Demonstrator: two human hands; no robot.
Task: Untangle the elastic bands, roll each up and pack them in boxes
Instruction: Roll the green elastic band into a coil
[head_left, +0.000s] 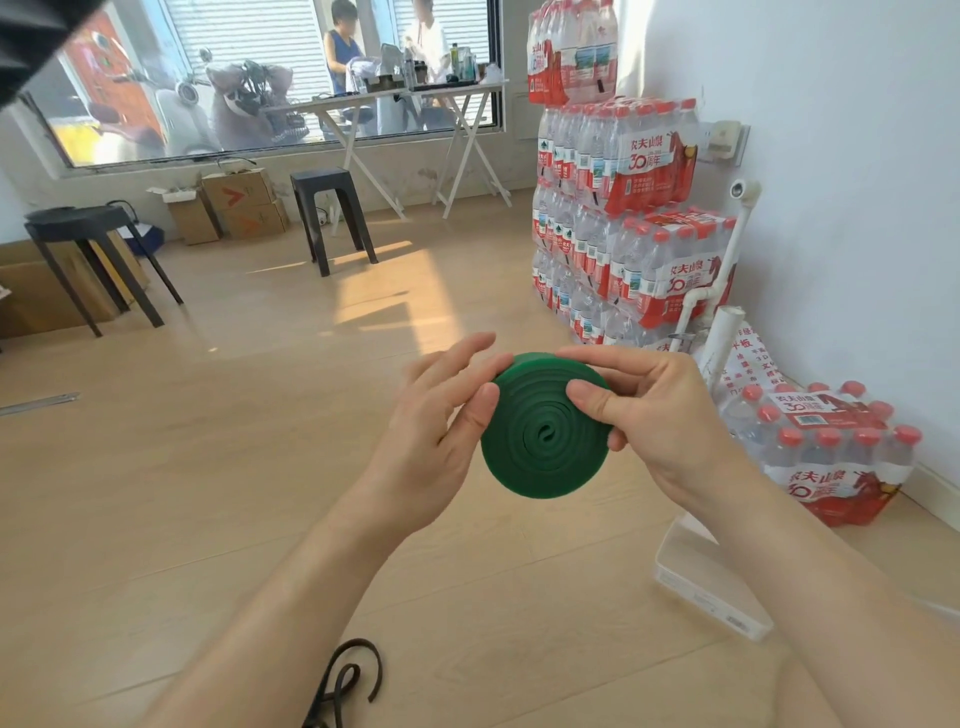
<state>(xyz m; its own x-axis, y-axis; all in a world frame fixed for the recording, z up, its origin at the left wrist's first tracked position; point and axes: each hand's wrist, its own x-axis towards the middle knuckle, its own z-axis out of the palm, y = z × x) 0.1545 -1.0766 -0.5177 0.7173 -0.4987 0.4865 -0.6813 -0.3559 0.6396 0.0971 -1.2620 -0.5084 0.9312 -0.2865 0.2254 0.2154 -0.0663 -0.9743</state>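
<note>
A green elastic band (543, 441) is wound into a flat, tight coil and held in the air above the wooden floor. My left hand (441, 421) holds its left edge, thumb on the front face and fingers behind. My right hand (654, 410) grips the right edge, thumb pressed on the coil's face and fingers curled round the rim. A dark band (345, 680) lies loose and looped on the floor at the bottom, partly cut off by the frame. A white box (701, 587) sits on the floor to the right, partly hidden by my right forearm.
Stacked shrink-wrapped packs of water bottles (613, 208) stand along the right wall, with one more pack (831, 447) on the floor near the box. Two dark stools (332, 208) and cardboard boxes (234, 205) stand at the back below a window.
</note>
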